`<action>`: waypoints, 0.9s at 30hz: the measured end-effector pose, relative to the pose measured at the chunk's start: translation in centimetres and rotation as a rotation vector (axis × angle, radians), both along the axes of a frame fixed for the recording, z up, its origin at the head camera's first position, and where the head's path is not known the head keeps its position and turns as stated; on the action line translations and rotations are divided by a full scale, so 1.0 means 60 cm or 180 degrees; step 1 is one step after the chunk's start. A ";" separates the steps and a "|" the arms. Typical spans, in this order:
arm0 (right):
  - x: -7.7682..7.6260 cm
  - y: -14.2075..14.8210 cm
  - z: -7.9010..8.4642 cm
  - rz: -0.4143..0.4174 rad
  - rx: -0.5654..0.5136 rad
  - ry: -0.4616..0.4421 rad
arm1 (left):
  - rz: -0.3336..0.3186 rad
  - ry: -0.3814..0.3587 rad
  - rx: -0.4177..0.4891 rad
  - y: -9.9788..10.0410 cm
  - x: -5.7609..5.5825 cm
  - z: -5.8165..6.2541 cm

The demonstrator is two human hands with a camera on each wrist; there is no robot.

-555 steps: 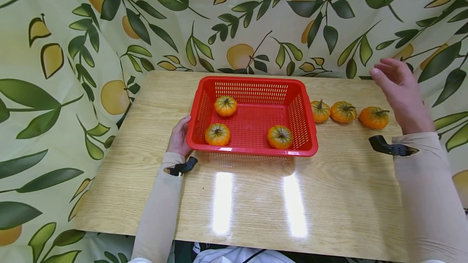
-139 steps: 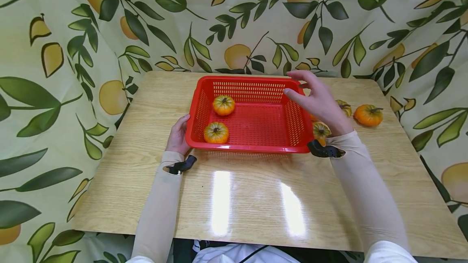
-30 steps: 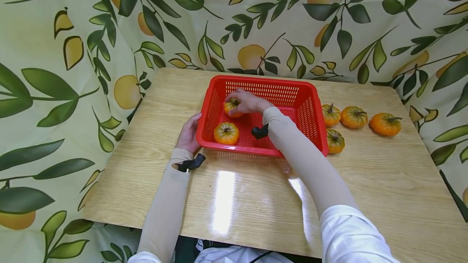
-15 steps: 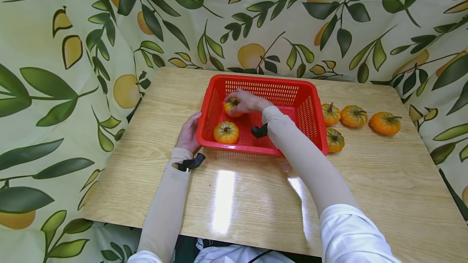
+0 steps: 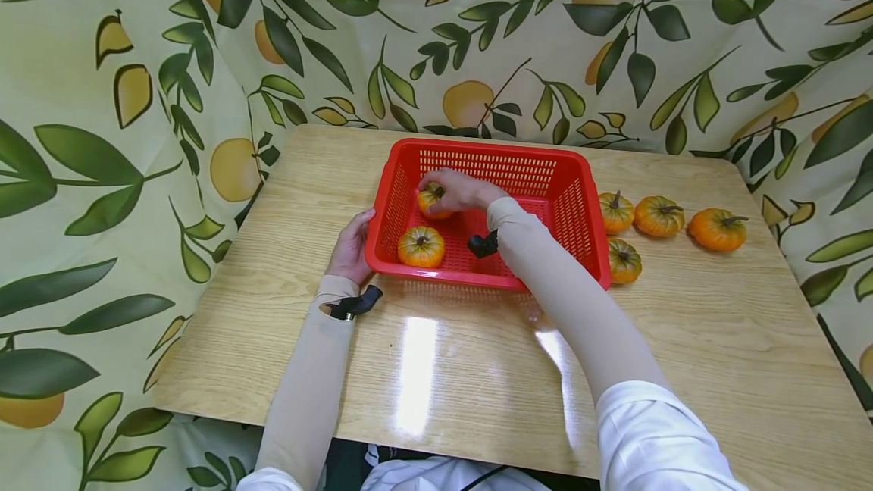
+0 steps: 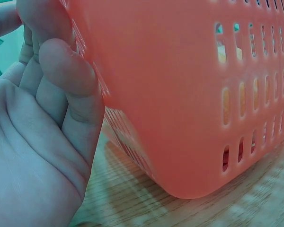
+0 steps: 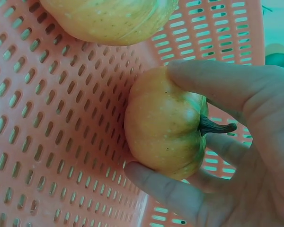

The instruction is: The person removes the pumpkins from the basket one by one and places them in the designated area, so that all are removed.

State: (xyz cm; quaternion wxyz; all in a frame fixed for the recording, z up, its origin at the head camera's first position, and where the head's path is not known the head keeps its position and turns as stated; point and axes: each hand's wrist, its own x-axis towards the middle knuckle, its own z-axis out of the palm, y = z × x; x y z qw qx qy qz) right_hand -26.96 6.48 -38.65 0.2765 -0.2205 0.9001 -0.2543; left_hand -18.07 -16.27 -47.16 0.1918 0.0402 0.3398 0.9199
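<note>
A red plastic basket [image 5: 546,211] with slotted walls stands on the table. Inside it, at the left, my right hand [image 5: 460,189] has thumb and fingers around the sides of a small orange pumpkin [image 5: 431,201]; the right wrist view shows this pumpkin [image 7: 163,125] with its dark stem toward the palm. Nearer the front wall a second pumpkin [image 5: 420,247] sits untouched. Outside the basket's left end, my left hand [image 5: 351,250] rests against the wall; in the left wrist view its relaxed fingers [image 6: 68,71] touch the red side.
Right of the basket, a row of small pumpkins sits on the table: one [image 5: 616,213] by the wall, one [image 5: 658,217] beside it and one [image 5: 718,230] farther right. Another pumpkin [image 5: 624,261] lies in front. Behind the wooden table [image 5: 286,354] hangs a patterned cloth [image 5: 477,44].
Since the oldest frame, the basket's front-right pumpkin has gone and one more sits on the table to the right. My right hand has moved left into the basket. Over the last second, hands hold still.
</note>
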 end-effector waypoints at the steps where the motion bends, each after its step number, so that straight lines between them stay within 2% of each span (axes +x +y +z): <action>1: 0.000 0.000 0.000 0.0010 0.0006 0.0000 | -0.0004 -0.0005 0.0005 0.000 0.000 0.000; 19: -0.001 -0.001 0.000 0.0161 0.0037 -0.0036 | 0.0040 -0.0028 -0.0081 0.000 0.000 0.002; 27: 0.000 -0.001 -0.004 0.0176 0.0075 -0.0027 | -0.0031 -0.0053 0.0052 -0.002 0.000 0.001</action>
